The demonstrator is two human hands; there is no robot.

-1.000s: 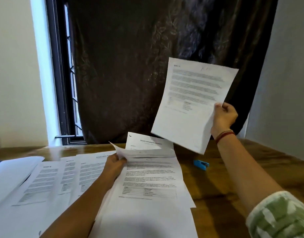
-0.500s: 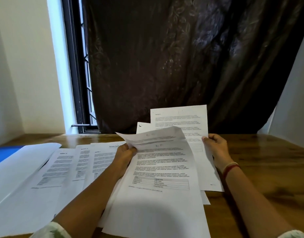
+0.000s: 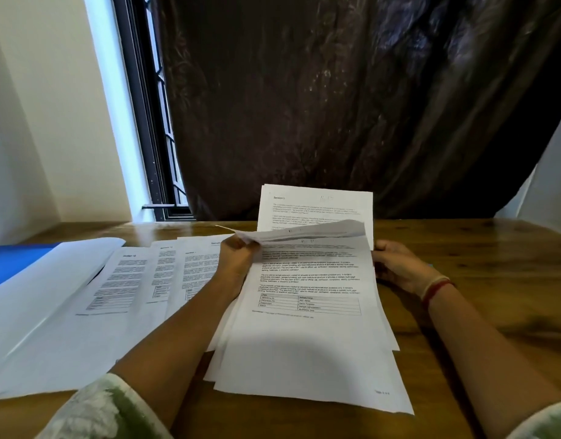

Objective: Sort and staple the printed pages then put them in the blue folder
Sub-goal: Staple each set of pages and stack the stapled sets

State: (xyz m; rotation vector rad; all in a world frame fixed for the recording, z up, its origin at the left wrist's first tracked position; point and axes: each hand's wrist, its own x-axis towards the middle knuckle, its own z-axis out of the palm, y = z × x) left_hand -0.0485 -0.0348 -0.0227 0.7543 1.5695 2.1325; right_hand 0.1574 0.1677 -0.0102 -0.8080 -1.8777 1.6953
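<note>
A second ago the right hand (image 3: 399, 267) held one sheet (image 3: 317, 204) high in the air, off to the right. It has since brought the sheet down and in, so that it now stands at the far end of the stack (image 3: 310, 337), tucked behind the leaves the left hand (image 3: 238, 261) lifts. I take this as the sheet going into its place in the order, so sorting is under way and stapling has not yet begun.

The left fingers (image 3: 242, 245) are clamped on the top-left corner of the upper leaves, curling them up off the stack. The right hand's fingers are closed on the sheet's right edge, low down, with their tips hidden behind the paper. The stack lies on the desk (image 3: 478, 280) between both hands. More pages (image 3: 130, 280) lie fanned to the left. The blue folder (image 3: 16, 261) lies beyond them at the left edge, well apart from either hand.
</note>
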